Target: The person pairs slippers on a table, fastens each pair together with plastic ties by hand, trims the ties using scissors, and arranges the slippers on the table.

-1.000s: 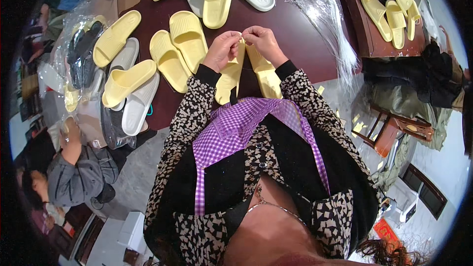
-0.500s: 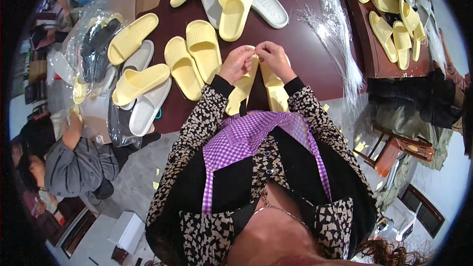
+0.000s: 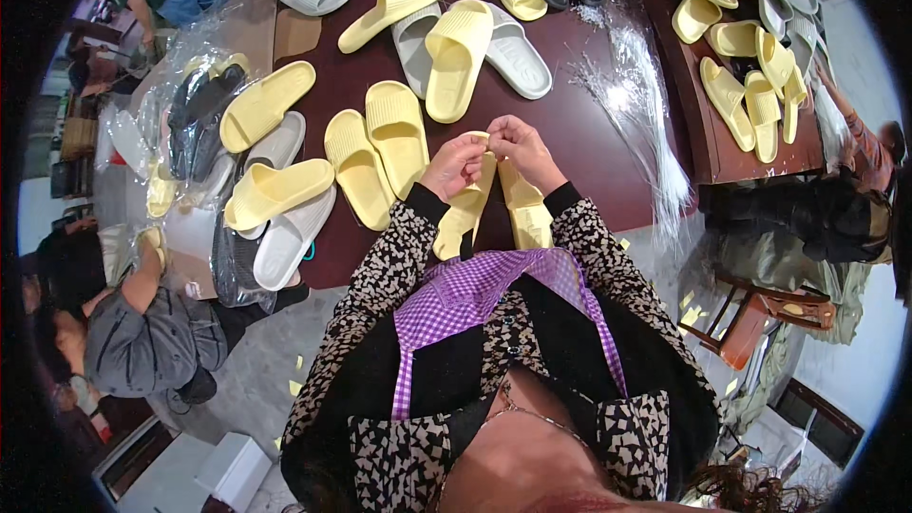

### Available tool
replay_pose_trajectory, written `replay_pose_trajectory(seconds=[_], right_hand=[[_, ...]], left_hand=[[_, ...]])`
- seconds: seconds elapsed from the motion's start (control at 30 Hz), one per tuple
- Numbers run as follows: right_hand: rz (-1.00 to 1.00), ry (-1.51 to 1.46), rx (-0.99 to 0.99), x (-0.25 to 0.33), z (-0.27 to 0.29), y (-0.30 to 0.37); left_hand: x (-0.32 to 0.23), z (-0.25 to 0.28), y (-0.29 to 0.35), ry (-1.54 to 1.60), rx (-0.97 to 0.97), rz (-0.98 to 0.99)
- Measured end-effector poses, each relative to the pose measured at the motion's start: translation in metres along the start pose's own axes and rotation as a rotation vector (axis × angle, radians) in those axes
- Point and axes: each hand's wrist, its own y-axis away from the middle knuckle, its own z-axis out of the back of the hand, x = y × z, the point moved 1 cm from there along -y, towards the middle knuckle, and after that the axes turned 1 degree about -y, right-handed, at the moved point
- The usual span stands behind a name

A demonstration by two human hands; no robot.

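So there's a pair of pale yellow slides [image 3: 494,204] held sole-to-sole right at the near edge of the dark red table [image 3: 589,147], toes pointing up and away from the person. Left hand [image 3: 454,164] and right hand [image 3: 521,147] are both pinched shut on the top ends of that pair, fingertips nearly touching each other. Just left of the hands sits another yellow pair [image 3: 375,147] lying flat, side by side. Further back there's a yellow slide stacked on grey slides [image 3: 465,47]. A bundle of clear plastic ties [image 3: 636,104] is spread out to the right. At far left, a clear bag [image 3: 204,119] holds dark slides, with a seated person in grey [image 3: 142,342] below it.
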Motion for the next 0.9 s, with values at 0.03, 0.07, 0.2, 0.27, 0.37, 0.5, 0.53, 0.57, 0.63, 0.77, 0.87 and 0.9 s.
replay_pose_trajectory(seconds=[0.03, 0.07, 0.2, 0.27, 0.37, 0.5, 0.53, 0.57, 0.63, 0.77, 0.87, 0.9], right_hand=[[-0.008, 0.013, 0.001, 0.000, 0.000, -0.001], [-0.017, 0.026, 0.003, 0.000, 0.000, -0.003], [0.000, 0.029, -0.045, -0.006, 0.001, -0.009], [-0.001, 0.024, -0.045, -0.010, 0.000, -0.010], [0.176, 0.098, -0.235, -0.013, 0.005, -0.012], [0.275, 0.402, -0.307, -0.010, 0.015, 0.008], [0.262, 0.433, -0.342, -0.009, 0.017, 0.018], [0.250, 0.468, -0.383, -0.006, 0.020, 0.030], [0.148, 0.482, -0.371, -0.003, 0.024, 0.058], [-0.088, 0.550, -0.307, -0.023, 0.019, 0.112], [-0.113, 0.669, -0.281, -0.038, 0.009, 0.131], [-0.121, 0.727, -0.260, -0.038, 0.002, 0.130]], left_hand=[[0.000, 0.000, 0.000, -0.006, 0.001, 0.002], [0.000, 0.000, 0.000, -0.003, 0.000, -0.001], [-0.001, -0.001, 0.000, -0.083, -0.113, -0.028], [0.000, -0.006, -0.001, -0.267, -0.164, -0.119], [0.011, -0.005, -0.010, -0.496, -0.261, -0.312], [0.021, 0.025, -0.007, -0.840, -0.434, -0.669], [0.022, 0.033, -0.002, -0.871, -0.487, -0.748], [0.021, 0.038, 0.001, -0.901, -0.532, -0.828], [0.015, 0.047, 0.015, -0.914, -0.575, -0.798], [-0.003, 0.080, 0.036, -1.024, -0.674, -0.771], [-0.015, 0.087, 0.039, -1.050, -0.678, -0.756], [-0.024, 0.083, 0.040, -0.996, -0.668, -0.722]])
